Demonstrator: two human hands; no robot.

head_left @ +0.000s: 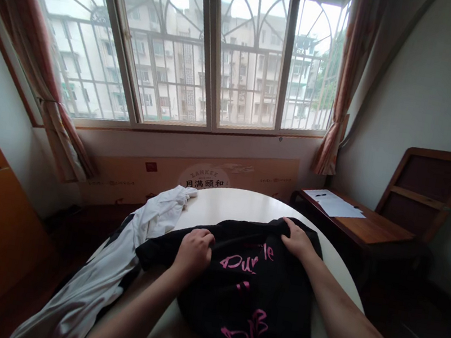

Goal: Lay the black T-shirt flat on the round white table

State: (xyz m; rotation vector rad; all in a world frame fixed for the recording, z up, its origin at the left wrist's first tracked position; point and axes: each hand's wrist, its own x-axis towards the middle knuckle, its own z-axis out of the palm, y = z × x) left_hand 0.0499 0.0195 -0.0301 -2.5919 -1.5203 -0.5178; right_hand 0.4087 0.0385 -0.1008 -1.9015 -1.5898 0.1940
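Fingers of the left hand (194, 252) curl together into a loose fist, bunching the upper left part of the black T-shirt (255, 305) in their grip. The right hand (297, 240) lies flatter on the shirt's far right edge, its fingers curved down and closed on the cloth at that corner. The black T-shirt, printed with pink lettering, is spread across the round white table (237, 202), reaching from about the table's middle down to its near edge. Left of the shirt on the table, touching it, lies a crumpled white garment (121, 255) that trails off the table's left rim. Beyond the table to the right, papers (337, 205) and a pen rest on a wooden side table (365, 228).
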